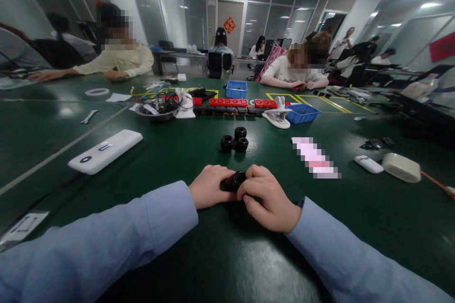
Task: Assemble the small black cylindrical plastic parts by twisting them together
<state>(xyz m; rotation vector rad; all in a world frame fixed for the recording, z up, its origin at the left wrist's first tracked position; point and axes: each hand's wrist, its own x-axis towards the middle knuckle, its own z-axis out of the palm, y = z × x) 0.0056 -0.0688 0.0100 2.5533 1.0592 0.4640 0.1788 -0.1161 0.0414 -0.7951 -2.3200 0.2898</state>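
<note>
Low over the green table (pixel 213 246), close in front of me, both hands meet at a small black toy wheel (pixel 239 179). My left hand (pixel 211 187) is closed on it from the left, fingers over the top and thumb below. From the right, my right hand (pixel 266 194) pinches its near side with curled fingers. A dark piece seems to sit by the wheel inside my left hand, but the fingers mostly hide it. Just beyond my hands, three similar black wheels (pixel 241 144) stand clustered on the table.
A white power bank-like box (pixel 106 151) lies left. Farther back are a wrench (pixel 88 116), a metal bowl of wires (pixel 156 111), red power strips (pixel 228 102), white clamps (pixel 278 116) and blue bins (pixel 302 112). A phone-shaped blurred item (pixel 314 157) lies right. Two people sit opposite.
</note>
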